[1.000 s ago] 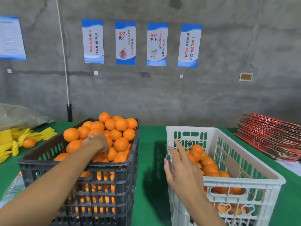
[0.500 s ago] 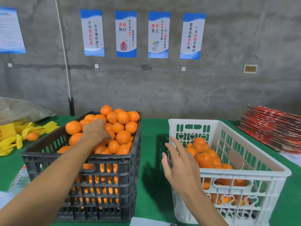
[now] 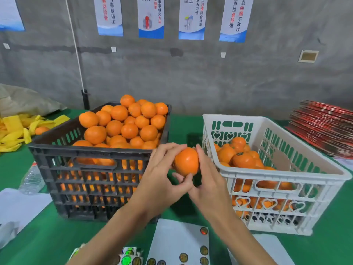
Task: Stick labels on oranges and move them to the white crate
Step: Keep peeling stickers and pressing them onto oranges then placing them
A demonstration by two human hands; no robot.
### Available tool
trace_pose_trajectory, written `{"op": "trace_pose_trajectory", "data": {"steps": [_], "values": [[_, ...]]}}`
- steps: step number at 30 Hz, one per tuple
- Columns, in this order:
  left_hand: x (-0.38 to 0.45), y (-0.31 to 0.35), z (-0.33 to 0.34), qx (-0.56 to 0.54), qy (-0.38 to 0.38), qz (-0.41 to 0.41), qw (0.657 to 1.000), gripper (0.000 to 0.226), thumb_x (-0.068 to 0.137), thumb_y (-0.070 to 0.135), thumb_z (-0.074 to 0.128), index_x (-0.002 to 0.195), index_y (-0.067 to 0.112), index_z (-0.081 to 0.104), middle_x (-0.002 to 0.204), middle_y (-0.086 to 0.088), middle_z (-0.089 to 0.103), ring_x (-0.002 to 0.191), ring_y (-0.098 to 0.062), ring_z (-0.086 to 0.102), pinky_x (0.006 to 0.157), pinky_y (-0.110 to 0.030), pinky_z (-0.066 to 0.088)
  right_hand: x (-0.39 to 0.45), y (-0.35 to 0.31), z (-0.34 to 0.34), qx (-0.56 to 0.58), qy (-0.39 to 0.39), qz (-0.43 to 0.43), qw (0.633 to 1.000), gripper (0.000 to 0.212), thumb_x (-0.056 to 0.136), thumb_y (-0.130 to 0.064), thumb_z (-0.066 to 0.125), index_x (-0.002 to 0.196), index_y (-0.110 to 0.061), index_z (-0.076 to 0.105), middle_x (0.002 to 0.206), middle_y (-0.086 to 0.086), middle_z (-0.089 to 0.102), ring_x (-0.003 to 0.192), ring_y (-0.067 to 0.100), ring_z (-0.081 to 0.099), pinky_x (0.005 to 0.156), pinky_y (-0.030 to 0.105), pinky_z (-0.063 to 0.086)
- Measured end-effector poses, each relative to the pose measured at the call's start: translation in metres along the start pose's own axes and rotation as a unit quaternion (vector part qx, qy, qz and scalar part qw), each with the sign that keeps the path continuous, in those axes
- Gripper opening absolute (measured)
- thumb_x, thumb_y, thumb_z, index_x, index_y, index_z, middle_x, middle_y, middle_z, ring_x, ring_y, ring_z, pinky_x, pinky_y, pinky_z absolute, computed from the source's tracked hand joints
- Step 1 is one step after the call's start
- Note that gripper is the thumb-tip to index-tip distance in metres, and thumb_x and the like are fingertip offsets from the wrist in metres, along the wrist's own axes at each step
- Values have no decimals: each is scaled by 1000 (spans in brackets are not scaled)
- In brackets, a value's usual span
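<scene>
Both hands [image 3: 183,180] grip orange [image 3: 186,162] btwn crates, no label visible

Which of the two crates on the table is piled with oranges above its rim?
The black crate on the left; its oranges heap above the rim, while the white crate is only partly filled.
</scene>
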State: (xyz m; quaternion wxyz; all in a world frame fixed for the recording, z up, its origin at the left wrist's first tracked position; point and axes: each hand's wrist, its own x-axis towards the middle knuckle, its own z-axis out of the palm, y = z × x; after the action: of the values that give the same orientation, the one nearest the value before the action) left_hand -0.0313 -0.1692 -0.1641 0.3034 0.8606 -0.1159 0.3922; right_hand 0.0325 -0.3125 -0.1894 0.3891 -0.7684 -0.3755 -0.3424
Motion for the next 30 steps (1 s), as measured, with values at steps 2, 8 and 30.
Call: {"op": "trace_pose_trajectory", "data": {"steps": [2,8,30], "values": [[-25,-16,16,-56,-64,-41,996,68,86,31,79,146,28,47,143,14,43,131,-11,49,103,-27,49,-27,9,8,4,-47,38,998,84,89,-52,68,154,-9,36,144,10,55,125,18,55,93,25,50],[-90,-51,71,-142,-172,-185,957,66,89,52,69,146,52,35,143,32,38,121,3,55,97,-25,54,-98,43,20,-22,-210,107,972,83,94,-51,64,159,-22,21,153,3,46,130,20,54,97,29,50],[-132,-81,106,-286,-106,-341,889,65,88,55,71,142,43,36,129,23,51,117,-2,60,97,-20,50,-152,56,13,88,-340,92,932,30,91,-62,65,108,-40,75,104,-23,56,101,3,53,91,33,43]]}}
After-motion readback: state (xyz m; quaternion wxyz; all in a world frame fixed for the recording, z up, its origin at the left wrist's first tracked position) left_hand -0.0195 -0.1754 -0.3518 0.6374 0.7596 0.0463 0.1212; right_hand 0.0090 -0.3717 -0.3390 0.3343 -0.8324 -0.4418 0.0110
